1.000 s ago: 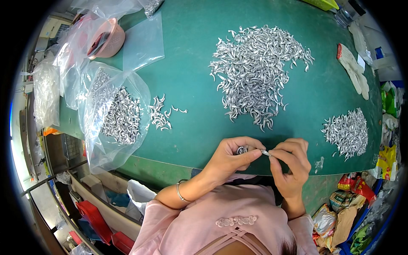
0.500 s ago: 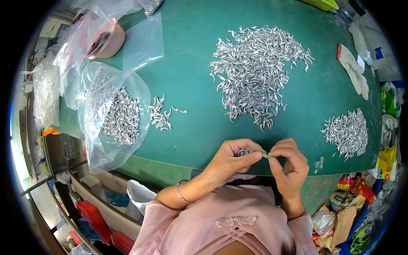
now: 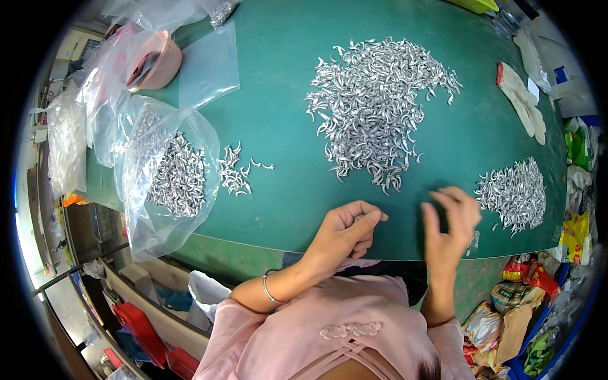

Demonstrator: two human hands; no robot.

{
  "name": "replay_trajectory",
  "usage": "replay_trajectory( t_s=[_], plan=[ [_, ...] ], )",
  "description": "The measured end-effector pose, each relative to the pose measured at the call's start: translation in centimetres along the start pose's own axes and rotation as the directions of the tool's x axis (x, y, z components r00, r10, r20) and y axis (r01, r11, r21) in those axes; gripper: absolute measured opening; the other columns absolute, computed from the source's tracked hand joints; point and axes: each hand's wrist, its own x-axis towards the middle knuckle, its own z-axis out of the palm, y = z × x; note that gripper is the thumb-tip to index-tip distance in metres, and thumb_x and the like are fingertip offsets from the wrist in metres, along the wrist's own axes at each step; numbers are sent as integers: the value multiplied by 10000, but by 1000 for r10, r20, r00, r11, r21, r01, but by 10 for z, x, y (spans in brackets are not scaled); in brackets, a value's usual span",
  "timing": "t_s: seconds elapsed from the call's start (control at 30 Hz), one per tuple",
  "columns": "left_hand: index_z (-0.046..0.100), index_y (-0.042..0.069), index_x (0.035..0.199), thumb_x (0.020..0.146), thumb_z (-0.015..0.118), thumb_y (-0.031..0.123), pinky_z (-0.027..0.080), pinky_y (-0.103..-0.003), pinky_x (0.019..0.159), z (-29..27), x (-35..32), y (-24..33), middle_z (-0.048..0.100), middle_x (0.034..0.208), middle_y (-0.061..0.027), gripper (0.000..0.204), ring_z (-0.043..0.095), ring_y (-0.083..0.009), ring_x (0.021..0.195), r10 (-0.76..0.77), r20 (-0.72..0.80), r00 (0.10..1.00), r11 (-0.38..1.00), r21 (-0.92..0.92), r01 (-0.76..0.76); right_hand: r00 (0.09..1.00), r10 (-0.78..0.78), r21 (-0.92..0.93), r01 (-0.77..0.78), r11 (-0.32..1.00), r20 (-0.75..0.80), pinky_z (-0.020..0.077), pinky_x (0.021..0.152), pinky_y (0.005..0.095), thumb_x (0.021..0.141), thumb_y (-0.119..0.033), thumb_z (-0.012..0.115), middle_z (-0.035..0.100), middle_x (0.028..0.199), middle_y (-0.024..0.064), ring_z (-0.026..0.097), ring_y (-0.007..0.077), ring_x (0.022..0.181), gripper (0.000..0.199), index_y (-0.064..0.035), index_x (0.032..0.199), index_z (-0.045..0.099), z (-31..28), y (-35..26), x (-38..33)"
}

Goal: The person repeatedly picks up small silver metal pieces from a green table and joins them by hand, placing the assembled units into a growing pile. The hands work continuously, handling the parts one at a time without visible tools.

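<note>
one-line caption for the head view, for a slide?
Seated person at a green table: left hand pinches a small metal piece, right hand lifted open between two piles of curved metal parts.

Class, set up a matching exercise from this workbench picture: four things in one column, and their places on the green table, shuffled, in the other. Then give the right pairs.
Things:
1. big heap of silver hooks
2. clear bag of hooks
3. small pile of hooks
4. white glove

Places:
A. on the table's left edge
B. far right, beyond the small pile
C. middle of the table, far from the person
D. just right of the right hand

Pairs: 1-C, 2-A, 3-D, 4-B
</note>
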Motion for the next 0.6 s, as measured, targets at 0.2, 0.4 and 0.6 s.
replay_trajectory(
  t_s=[0.2,0.4,0.6],
  plan=[
    [543,6,1020,949,469,184,162,-192,398,-2,-3,5,305,586,75,206,216,-22,473,0,-1,1000,1000,6,0,990,-108,70,102,992,91,320,785,369,703,-56,681,580,881,38,512,236,846,154,-57,840,611,31,-9,4],
    [560,-3,1028,894,555,108,179,-180,409,2,-3,7,361,571,88,174,267,1,477,124,-64,990,963,246,-105,969,-226,315,186,931,98,363,719,366,723,-28,639,597,851,53,539,246,779,116,-42,828,593,17,-13,-5],
    [617,15,953,855,608,95,197,-173,453,0,0,3,383,591,103,128,274,18,519,225,-22,974,910,362,-202,943,-317,309,271,911,106,373,717,371,739,-46,633,606,842,62,536,247,767,97,-45,830,599,6,-22,-3]
  ],
)
